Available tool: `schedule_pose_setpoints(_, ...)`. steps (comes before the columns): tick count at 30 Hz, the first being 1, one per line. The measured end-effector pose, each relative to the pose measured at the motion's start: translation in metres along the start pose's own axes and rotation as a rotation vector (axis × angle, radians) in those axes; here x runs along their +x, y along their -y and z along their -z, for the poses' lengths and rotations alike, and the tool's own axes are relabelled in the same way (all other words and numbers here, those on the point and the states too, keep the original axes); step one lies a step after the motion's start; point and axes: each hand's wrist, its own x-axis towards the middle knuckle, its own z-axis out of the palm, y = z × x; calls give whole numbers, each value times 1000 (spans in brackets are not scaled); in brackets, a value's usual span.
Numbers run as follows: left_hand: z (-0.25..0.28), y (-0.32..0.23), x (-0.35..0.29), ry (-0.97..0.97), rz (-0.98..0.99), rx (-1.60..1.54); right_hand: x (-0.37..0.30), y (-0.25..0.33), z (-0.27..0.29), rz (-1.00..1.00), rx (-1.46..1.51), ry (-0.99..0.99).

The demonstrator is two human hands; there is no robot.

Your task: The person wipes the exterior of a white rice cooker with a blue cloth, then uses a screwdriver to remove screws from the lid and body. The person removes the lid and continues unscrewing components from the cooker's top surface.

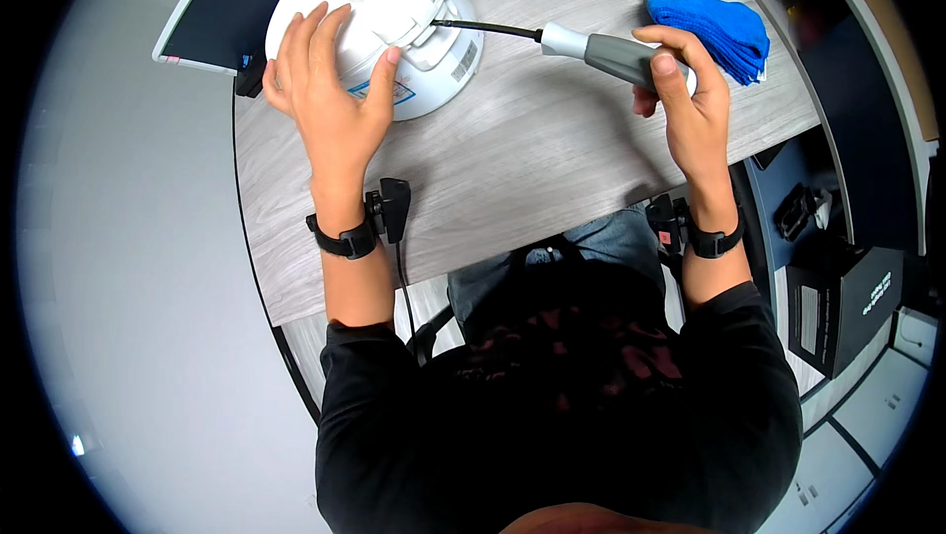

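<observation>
A white, round-sided lidded container (455,4) with a blue-marked label and a barcode stands at the far left of the desk. My left hand (330,105) lies on its lid and near side, fingers spread and thumb apart, close to a clasp-like part (426,39) on the rim. In my right hand (695,100) is a screwdriver (616,53) with a grey handle and a thin black shaft. Held almost level, it points left, its tip at the container's rim beside that part. Whether the tip is wedged in or only touching, I cannot tell.
A folded blue cloth (711,32) lies on the wood-grain desk (532,140) beyond my right hand. Behind the container rises a dark panel (227,7) with a pale edge. A black box (845,307) stands low at the right. A cable (402,283) hangs from my left wrist device.
</observation>
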Motion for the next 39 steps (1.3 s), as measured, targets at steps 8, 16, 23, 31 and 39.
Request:
schedule_pose_setpoints(8,-27,27,-3,-42,84,-127,41,-1,-11,28,-56,41)
schedule_pose_setpoints(16,-42,24,0,-145,127,-63,89,-4,-15,-34,-5,-63)
schedule_pose_setpoints(23,-43,23,1,-134,115,-39,90,-27,-13,38,-12,-111)
schedule_pose_setpoints(31,-42,26,2,-123,122,-66,90,-37,0,263,-28,67)
schedule_pose_setpoints(39,-41,24,6,-103,127,-58,94,-48,2,293,179,159)
